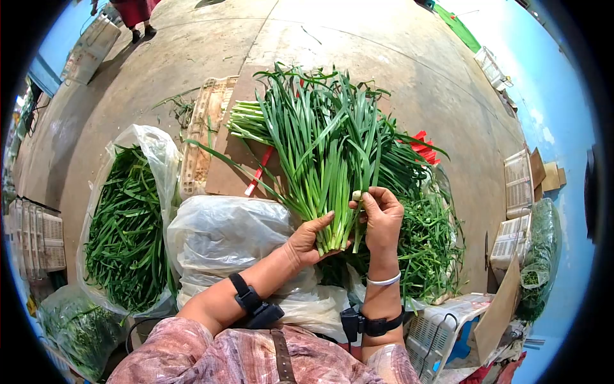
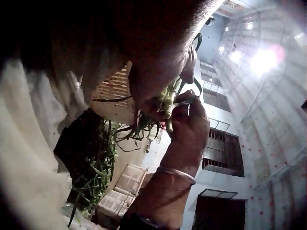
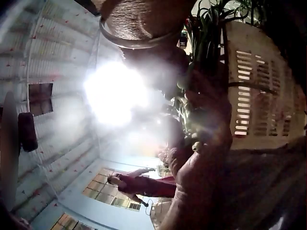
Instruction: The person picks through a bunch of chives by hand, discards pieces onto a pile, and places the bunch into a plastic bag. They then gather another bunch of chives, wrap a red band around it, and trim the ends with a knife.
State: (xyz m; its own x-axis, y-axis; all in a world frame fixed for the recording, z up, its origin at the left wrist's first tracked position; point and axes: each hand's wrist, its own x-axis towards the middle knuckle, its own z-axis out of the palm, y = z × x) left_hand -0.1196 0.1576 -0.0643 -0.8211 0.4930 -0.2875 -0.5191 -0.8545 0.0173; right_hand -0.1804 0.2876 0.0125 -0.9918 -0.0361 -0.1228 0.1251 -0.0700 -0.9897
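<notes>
The person's left hand (image 1: 311, 240) grips a large bunch of long, flat green leaves with pale stems (image 1: 326, 185) near its lower ends, thumb across the front; the grip is curled round the stems. The bunch lies in front of the person, its leafy tops pointing away over a flat brown board (image 1: 240, 152). The right hand (image 1: 382, 217), just beside the lower stems, has a narrow grip, thumb and fingertips pinching a thin green stalk with a whitish end (image 1: 356, 195).

Beyond the left hand, a second bunch with pale cut ends (image 1: 248, 121) lies on the board, near a red strip (image 1: 259, 171). To the left stands an open clear plastic bag (image 1: 150, 137) filled with dark green leaves (image 1: 128, 224); a heap of loose greens (image 1: 432, 240) lies to the right.
</notes>
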